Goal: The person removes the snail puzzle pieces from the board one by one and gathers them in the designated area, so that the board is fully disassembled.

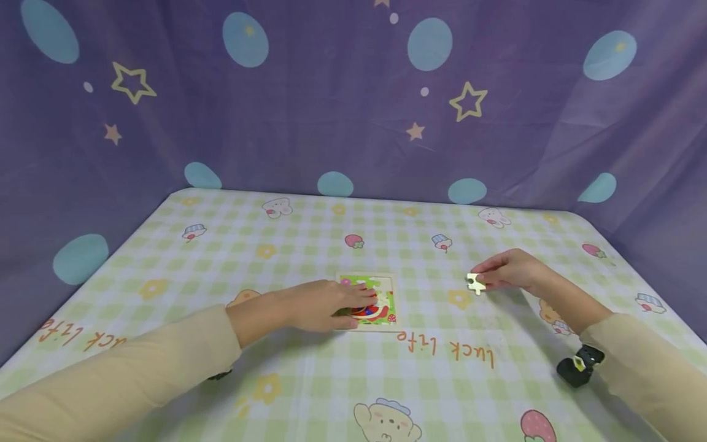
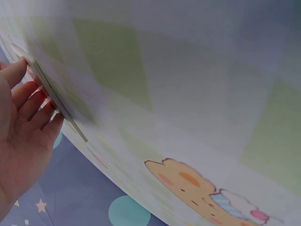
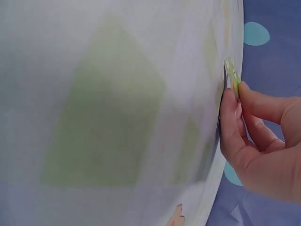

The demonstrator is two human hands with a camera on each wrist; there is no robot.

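A square jigsaw puzzle board (image 1: 381, 329) with a colourful picture and a pale border lies flat near the middle of the table. My left hand (image 1: 317, 305) rests on it from the left, covering part of the picture. In the left wrist view the fingers (image 2: 35, 103) lie fairly straight across the board, with the thumb at its near edge. To the right of the board, my right hand (image 1: 513, 270) pinches a loose jigsaw piece (image 1: 475, 283) between thumb and fingers. The right wrist view has the piece (image 3: 233, 75) edge-on, close above the cloth.
A green-and-white checked tablecloth (image 1: 309, 233) with printed animals, flowers and lettering covers the table. Purple curtains (image 1: 342, 110) with stars and blue spots stand behind and at both sides. A black device (image 1: 577, 367) sits under the right sleeve.
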